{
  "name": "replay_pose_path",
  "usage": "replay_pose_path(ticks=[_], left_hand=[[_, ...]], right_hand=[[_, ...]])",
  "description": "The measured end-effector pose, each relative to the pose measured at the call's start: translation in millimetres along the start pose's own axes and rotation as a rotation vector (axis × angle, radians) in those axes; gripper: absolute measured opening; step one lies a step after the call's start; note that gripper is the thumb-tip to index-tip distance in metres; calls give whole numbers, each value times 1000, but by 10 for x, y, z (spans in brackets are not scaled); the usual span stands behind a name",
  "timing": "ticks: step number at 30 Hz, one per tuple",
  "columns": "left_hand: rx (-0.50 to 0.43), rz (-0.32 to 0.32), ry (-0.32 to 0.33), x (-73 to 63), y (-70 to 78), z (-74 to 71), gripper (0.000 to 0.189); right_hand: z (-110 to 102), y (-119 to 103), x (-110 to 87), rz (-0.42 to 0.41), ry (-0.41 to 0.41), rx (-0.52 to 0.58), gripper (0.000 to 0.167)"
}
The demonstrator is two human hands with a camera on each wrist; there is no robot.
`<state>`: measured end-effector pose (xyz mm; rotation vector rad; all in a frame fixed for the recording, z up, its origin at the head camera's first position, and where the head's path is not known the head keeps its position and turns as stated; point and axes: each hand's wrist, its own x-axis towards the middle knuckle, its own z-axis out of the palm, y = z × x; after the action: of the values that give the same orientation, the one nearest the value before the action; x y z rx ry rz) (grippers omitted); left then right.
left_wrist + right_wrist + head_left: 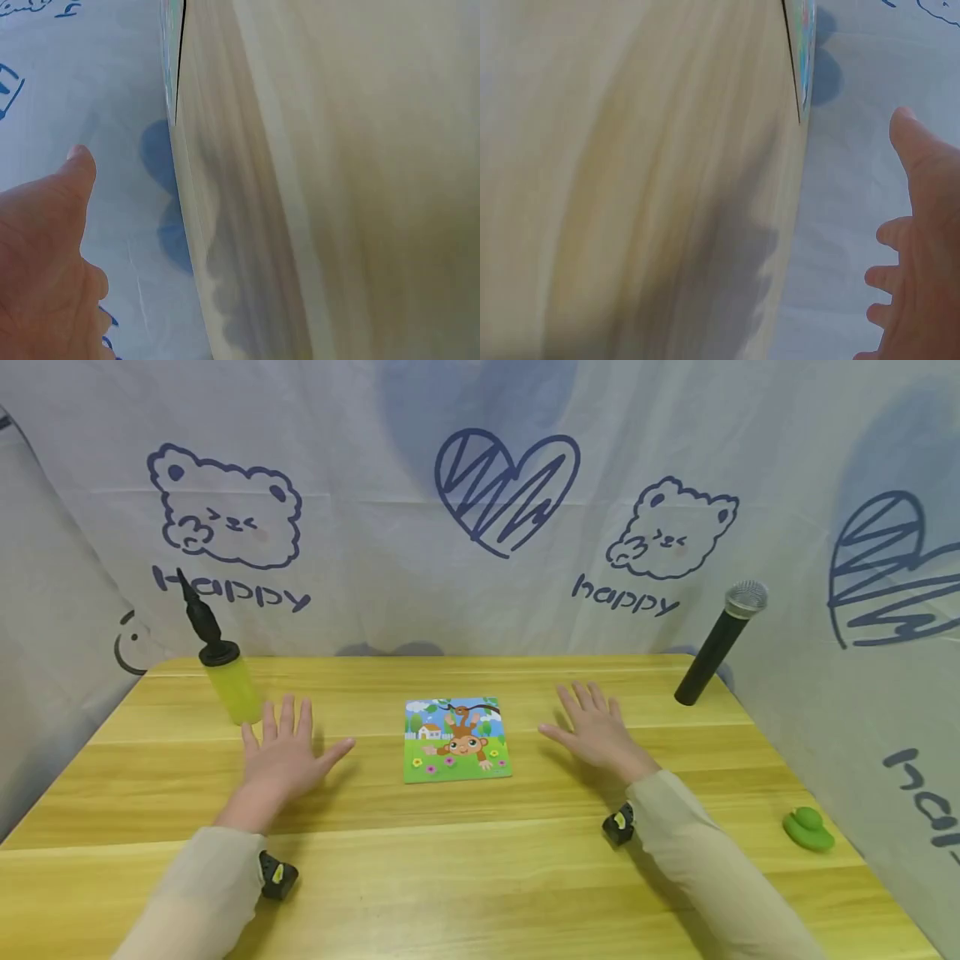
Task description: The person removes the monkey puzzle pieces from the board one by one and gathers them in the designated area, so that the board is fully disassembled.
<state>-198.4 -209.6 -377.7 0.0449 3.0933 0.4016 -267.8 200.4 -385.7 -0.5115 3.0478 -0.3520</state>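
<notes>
Monkey picture board point(457, 740) lies flat on the bench point(465, 877), between the two hands and touching neither. The left hand point(281, 760) has its fingers spread, thumb apart, and grips nothing; the right hand point(596, 735) is likewise spread and bare. Being thin, the board could probably skid rather than lift if fingertips pushed its edge. The yellow pump point(234, 692) stands just beyond the left fingertips, so a far-left sweep might topple it. At far right, the upright microphone point(708, 656) looks top-heavy; a bumped bench could tip it.
</notes>
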Motion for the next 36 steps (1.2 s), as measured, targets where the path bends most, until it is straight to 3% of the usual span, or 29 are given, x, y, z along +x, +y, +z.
replay_pose_path(ticks=[13,22,26,31,36], left_hand=[[46,152,-7,247,287,139,94],[83,350,-11,380,502,273,85],[73,394,-71,417,567,320,80],[89,403,-191,450,630,347,77],[83,408,-253,468,675,331,74]], right_hand=[[36,-266,205,-82,-42,63,80],[119,-447,329,-205,-117,109,77],[167,-498,378,-234,-157,93,78],[207,-559,411,-258,-220,73,73],[210,-599,397,-245,-273,49,68]])
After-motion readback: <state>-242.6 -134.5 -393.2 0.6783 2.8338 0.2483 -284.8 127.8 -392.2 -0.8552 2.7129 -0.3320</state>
